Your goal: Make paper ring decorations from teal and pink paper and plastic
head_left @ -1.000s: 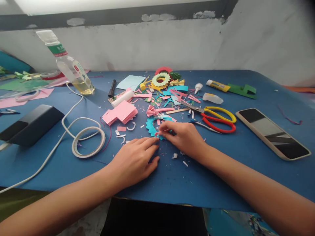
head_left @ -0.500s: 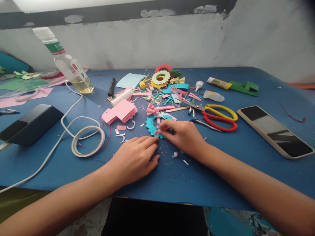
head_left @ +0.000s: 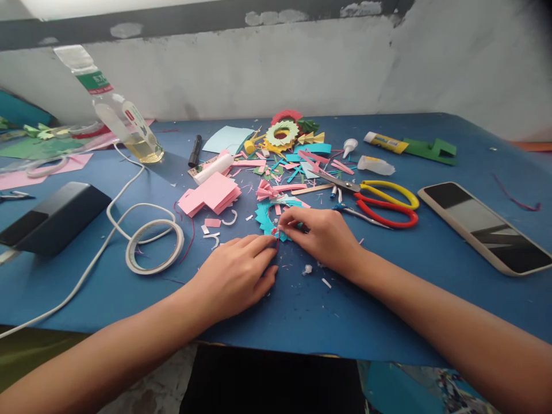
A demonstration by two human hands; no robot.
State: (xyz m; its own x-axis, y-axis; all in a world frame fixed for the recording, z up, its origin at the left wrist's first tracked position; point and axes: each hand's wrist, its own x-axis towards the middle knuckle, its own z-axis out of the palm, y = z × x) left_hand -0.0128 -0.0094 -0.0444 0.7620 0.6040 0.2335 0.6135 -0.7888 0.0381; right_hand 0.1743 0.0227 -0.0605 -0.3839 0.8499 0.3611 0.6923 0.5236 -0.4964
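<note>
A ring of folded blue paper lies on the table in front of me, its right side partly covered by my right hand. That hand is closed, thumb and index finger pinched over the ring's near edge on what looks like a thin red thread. My left hand rests palm down just below the ring. Its fingers are stretched towards the thread, with the thumb apart; whether the fingertips touch the thread is unclear. A pink folded paper bow sits at the ring's far side.
Scissors and a phone lie on the right. Pink paper sheets, a tape roll, a white cable and a leaning bottle are on the left. Paper rings and scraps lie behind.
The view has shifted very slightly. Both hands stay at the blue paper ring in nearly the same pose, with the right hand still pinching at its near edge.
</note>
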